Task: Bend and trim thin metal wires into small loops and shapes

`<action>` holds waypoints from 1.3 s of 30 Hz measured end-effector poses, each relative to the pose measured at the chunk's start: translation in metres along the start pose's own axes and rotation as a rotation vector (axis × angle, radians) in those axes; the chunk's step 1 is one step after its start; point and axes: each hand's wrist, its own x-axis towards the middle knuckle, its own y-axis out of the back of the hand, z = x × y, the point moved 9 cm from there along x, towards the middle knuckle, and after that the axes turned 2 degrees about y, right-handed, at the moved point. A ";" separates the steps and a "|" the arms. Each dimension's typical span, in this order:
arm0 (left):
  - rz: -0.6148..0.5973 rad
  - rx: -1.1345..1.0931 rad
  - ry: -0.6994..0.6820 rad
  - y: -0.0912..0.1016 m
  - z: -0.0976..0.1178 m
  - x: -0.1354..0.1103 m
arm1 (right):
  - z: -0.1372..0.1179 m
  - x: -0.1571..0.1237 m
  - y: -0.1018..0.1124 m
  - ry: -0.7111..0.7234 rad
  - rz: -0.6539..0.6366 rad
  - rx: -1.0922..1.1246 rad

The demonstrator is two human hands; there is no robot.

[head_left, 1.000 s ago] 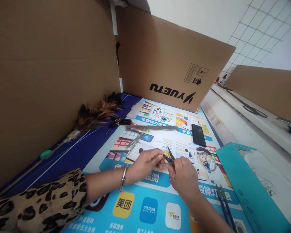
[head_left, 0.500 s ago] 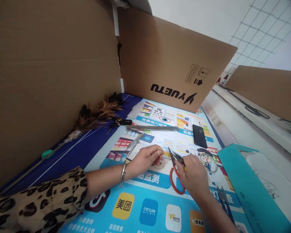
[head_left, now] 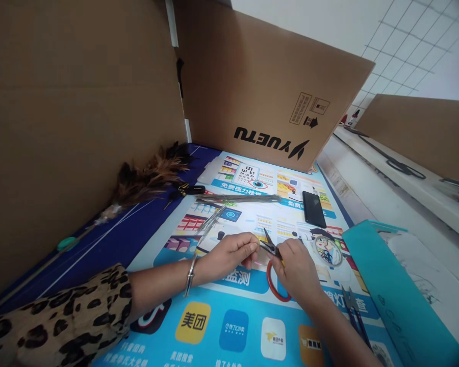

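Note:
My left hand (head_left: pixel 231 255) is pinched closed near the middle of the table; what lies between its fingertips is too thin or too hidden to make out. Close beside those fingertips are the dark jaws of a pair of pliers (head_left: pixel 269 248), gripped in my right hand (head_left: pixel 299 266). A bit of yellow handle shows at its palm. Red-handled scissors (head_left: pixel 276 289) lie beneath and beside my right hand, partly covered by it. Beyond my left hand rest a short bundle of thin metal wires (head_left: pixel 212 220) and a longer bundle of thin metal rods (head_left: pixel 237 199).
A black phone (head_left: pixel 313 209) lies at the back right, near a small round clear dish (head_left: pixel 328 251). Dark-handled snips (head_left: pixel 352 311) and a teal folder (head_left: pixel 390 285) are on the right. Keys (head_left: pixel 185 190) and a feather duster (head_left: pixel 145 176) lie left. Cardboard panels (head_left: pixel 268 86) stand behind.
The pliers have moved left and tilted, so their jaws now reach my left fingertips. My right hand has shifted slightly left with them. The view has shifted a little.

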 end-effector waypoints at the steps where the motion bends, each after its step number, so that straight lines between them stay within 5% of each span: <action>1: -0.008 0.005 0.001 -0.001 0.000 0.000 | -0.001 0.000 0.000 0.006 0.001 0.001; 39: -0.011 0.065 0.021 -0.001 -0.003 -0.001 | -0.011 -0.002 -0.004 0.031 0.117 -0.104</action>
